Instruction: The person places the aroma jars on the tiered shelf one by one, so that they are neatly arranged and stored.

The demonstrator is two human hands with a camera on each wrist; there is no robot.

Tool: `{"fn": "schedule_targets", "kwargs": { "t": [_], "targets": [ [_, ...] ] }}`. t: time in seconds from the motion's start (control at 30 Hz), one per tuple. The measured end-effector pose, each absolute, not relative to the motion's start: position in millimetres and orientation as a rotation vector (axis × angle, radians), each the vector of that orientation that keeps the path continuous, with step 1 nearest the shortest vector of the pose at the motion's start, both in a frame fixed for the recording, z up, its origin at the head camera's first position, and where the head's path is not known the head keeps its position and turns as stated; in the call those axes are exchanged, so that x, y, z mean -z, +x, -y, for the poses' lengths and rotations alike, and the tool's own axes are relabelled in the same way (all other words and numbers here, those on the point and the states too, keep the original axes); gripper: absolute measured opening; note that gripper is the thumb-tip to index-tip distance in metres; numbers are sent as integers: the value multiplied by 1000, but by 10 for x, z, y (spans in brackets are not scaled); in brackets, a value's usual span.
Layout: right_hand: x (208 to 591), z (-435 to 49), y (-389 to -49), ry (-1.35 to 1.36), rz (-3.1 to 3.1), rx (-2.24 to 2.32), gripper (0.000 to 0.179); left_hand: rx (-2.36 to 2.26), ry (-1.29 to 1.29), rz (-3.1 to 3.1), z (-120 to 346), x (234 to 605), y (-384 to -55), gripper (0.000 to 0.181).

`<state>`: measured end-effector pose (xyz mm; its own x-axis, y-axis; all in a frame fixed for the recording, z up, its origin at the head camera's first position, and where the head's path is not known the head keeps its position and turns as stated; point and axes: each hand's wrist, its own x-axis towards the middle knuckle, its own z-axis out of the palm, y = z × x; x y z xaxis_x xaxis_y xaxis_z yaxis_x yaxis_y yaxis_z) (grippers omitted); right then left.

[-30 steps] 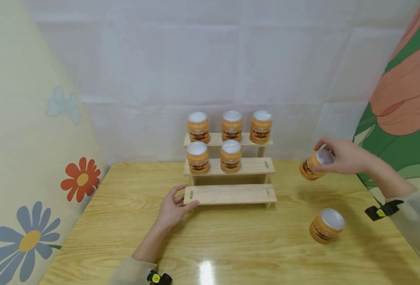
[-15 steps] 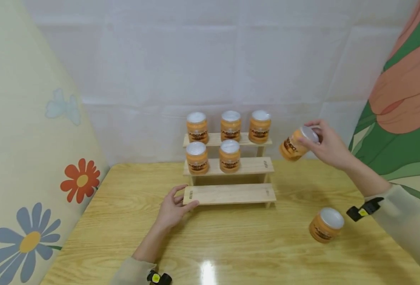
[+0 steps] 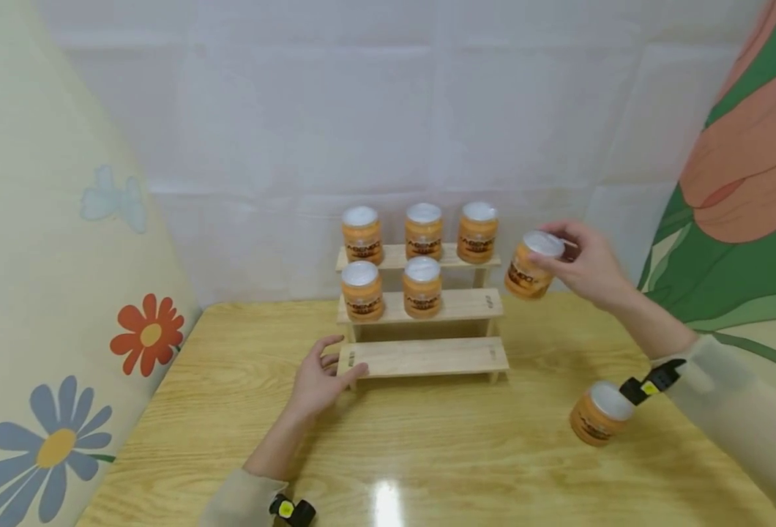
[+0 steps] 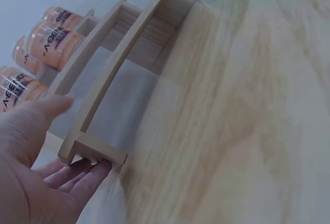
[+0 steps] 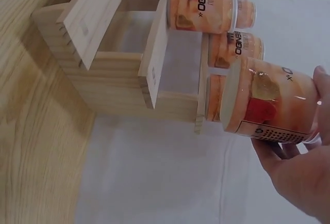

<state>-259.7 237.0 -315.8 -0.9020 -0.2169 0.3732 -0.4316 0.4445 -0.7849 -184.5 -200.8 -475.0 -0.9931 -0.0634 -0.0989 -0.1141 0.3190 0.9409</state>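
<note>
A three-step wooden display rack (image 3: pixel 427 359) stands on the table near the back. My left hand (image 3: pixel 315 380) holds the left end of its lowest step, thumb at the top edge and fingers by the end support (image 4: pixel 98 152) in the left wrist view. To the right of the rack, my right hand (image 3: pixel 592 267) grips an orange can (image 3: pixel 525 277) with a pale lid, held in the air and slightly tilted. In the right wrist view the can (image 5: pixel 276 100) shows its printed side, with the hand around its lid end. The middle step carries two matching cans (image 3: pixel 422 289), its right end bare.
Three more orange cans (image 3: pixel 424 234) line the top step. Another can (image 3: pixel 600 414) stands on the wooden table (image 3: pixel 467 454) at the right, partly overlapped by the right wrist strap. A white cloth (image 3: pixel 296 110) hangs behind the rack.
My right hand has carried the can leftward and up toward the rack, and the can has become more upright. The left hand stays on the lowest step.
</note>
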Motion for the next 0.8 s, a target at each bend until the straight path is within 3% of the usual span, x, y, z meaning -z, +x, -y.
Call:
{"fn": "schedule_targets", "kwargs": {
  "t": [0.8],
  "targets": [
    [3376,-2010,-2785,626,2499,-1410,43,-1840,-209,-2578,1990,4815,-1856,71]
  ]
}}
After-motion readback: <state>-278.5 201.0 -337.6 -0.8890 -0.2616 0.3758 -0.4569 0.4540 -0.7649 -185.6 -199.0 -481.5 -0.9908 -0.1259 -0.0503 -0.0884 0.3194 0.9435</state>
